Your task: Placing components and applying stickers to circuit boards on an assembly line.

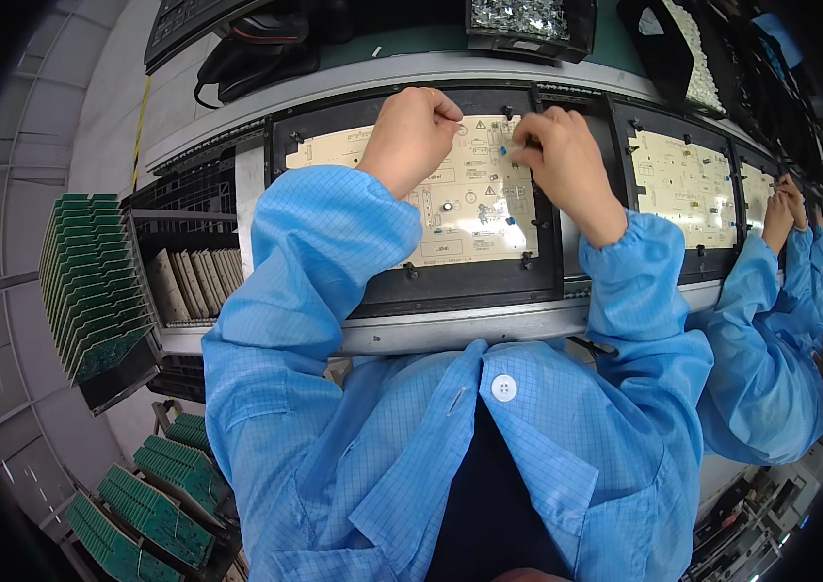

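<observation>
A cream circuit board [460,228] lies in a black carrier frame [450,281] in front of me, with several small parts standing on it. Over its upper middle hovers my left hand [413,138], fingers curled together; whatever sits between them is hidden. My right hand [568,160] is above the board's upper right edge, its bent fingers smeared by motion. Close to those fingertips shows a small blue component [503,150]; whether it is held or stands on the board I cannot tell. Another blue component [510,221] is on the board's lower right.
To the right, a second populated board [685,189] sits in its carrier, and a co-worker's hands [780,215] work farther along. Bins of clear parts [520,19] and white parts [694,58] stand behind the line. Racked green boards [96,281] are at left.
</observation>
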A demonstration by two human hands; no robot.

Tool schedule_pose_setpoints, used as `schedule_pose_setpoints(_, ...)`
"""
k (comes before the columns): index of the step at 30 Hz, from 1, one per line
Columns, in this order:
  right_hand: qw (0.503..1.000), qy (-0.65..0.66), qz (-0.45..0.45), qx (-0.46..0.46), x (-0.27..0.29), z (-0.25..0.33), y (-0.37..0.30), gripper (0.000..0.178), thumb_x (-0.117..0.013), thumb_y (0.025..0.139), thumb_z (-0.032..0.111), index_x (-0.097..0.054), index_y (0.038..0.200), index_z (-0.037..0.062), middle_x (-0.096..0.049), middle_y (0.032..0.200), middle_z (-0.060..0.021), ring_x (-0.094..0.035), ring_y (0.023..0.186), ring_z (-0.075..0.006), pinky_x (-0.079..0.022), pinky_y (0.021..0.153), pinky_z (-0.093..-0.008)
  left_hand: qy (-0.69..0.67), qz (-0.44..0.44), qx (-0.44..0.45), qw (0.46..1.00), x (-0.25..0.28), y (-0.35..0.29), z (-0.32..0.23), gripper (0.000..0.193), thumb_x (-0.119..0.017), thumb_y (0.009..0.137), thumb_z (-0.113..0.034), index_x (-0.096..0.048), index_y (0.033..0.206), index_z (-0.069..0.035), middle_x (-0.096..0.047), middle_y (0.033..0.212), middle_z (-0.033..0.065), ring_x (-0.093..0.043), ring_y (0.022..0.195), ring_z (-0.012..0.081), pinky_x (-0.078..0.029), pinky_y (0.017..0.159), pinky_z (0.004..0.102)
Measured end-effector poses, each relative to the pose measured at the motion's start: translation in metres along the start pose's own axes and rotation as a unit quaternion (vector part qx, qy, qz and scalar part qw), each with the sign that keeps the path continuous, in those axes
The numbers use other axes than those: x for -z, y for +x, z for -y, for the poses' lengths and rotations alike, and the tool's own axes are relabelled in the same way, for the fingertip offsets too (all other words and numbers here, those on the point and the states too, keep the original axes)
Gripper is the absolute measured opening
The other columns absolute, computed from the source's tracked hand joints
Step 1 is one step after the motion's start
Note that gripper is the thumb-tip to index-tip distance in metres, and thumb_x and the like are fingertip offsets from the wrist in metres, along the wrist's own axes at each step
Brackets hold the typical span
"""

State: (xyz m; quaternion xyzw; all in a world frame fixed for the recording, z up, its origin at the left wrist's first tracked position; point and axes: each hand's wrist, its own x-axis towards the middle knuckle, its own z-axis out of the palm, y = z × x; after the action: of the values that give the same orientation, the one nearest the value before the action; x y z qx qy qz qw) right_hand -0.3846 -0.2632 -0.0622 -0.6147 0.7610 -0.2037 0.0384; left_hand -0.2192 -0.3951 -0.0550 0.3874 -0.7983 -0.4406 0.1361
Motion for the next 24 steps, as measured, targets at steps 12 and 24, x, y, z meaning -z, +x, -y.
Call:
schedule_pose_setpoints(12,0.981,0.161,-0.104,0.03,-0.02,-0.014,-0.02,0.016,-0.072,0.075,0.0,-0.06,0.086,0.0022,-0.054,0.096,-0.0094,-0.05,0.094,-0.0291,-0.044,0.08,-0.0372,0.071,0.004,-0.054,0.996,-0.039,0.028,-0.006,0.017,-0.065,0.084,-0.008,-0.071,0.095,0.004,-0.071,0.085,0.0152,-0.068,0.075,0.0205,-0.053,0.071,0.0314)
schedule_pose_setpoints(24,0.921,0.345,-0.144,-0.105,-0.015,-0.023,-0.018,0.008,-0.068,0.088,0.003,-0.061,0.092,-0.0007,-0.062,0.079,-0.0014,-0.055,0.071,-0.0074,-0.046,0.065,-0.0224,0.139,0.02,-0.037,0.989,-0.044,0.031,-0.019,0.018,-0.063,0.084,-0.009,-0.071,0.092,0.004,-0.071,0.085,0.0194,-0.069,0.078,0.0281,-0.054,0.074,0.0358)
